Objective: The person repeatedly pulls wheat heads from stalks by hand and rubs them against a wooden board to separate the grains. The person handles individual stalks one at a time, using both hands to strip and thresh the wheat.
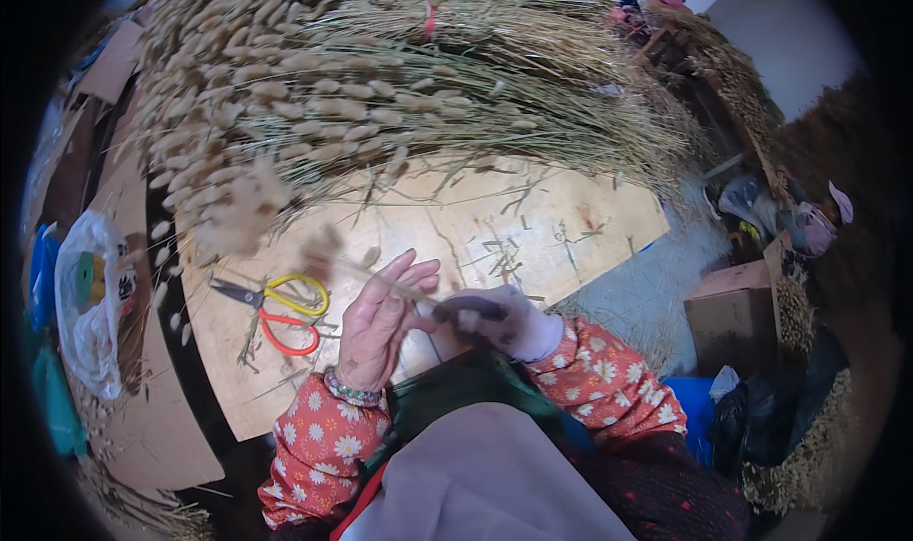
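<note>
My right hand (pixel 499 320), in a pale glove with dark patches, is closed around the lower end of a dried grass stem (pixel 385 282). The stem runs up to the left and ends in a motion-blurred fluffy seed head (pixel 322 250). My left hand (pixel 378 320) is bare, with a beaded bracelet (pixel 351 391) at the wrist. Its fingers are apart, and the stem crosses them without a visible grip. Left of that hand, scissors (pixel 264 300) with one yellow and one red handle lie on the wooden board (pixel 414 220).
Bunny-tail grass (pixel 342 106) is heaped along the board's far side, one bundle bound with a red tie (pixel 430 22). A plastic bag (pixel 91 306) sits on cardboard (pixel 157 412) at left. Beyond a carton (pixel 735 313) at right, a person (pixel 813 224) works; others are farther back.
</note>
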The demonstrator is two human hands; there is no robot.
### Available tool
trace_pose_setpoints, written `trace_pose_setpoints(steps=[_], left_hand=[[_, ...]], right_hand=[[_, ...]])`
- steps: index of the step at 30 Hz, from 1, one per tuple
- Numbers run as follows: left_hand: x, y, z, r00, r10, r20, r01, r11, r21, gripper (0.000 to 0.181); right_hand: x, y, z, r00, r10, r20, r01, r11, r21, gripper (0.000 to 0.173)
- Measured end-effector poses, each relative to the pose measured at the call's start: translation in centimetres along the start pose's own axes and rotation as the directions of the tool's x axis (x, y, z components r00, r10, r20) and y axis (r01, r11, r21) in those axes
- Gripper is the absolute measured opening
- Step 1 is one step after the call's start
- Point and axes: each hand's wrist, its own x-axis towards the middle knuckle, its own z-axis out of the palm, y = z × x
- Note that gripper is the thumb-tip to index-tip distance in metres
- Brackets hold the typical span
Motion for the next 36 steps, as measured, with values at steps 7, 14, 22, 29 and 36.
trace_pose_setpoints(steps=[7, 14, 22, 29, 36], left_hand=[[0.4, 0.2, 0.3, 0.987, 0.146, -0.061, -0.149, 0.988, -0.040, 0.035], [1.0, 0.2, -2.4, 0.917, 0.207, -0.341, -0.221, 0.975, 0.000, 0.037], [1.0, -0.5, -3.7, 0.904, 0.161, -0.395, -0.186, 0.982, -0.026, 0.034], [0.7, -0.8, -4.3, 0.896, 0.124, -0.427, -0.152, 0.988, -0.034, 0.034], [0.5, -1.3, -4.6, 0.892, 0.111, -0.439, -0.156, 0.985, -0.069, 0.036]], right_hand=[[1.7, -0.1, -0.1, 0.968, 0.203, 0.147, -0.219, 0.971, 0.096, 0.025], [6.9, 3.2, -12.7, 0.746, -0.436, -0.503, -0.247, 0.521, -0.817, 0.038], [9.6, 9.7, -19.1, 0.843, -0.310, -0.440, -0.481, -0.067, -0.874, 0.043], [10.3, 4.5, -21.5, 0.818, -0.466, -0.338, -0.463, -0.184, -0.867, 0.037], [7.7, 0.0, -16.2, 0.899, -0.228, -0.375, -0.381, 0.014, -0.924, 0.039]])
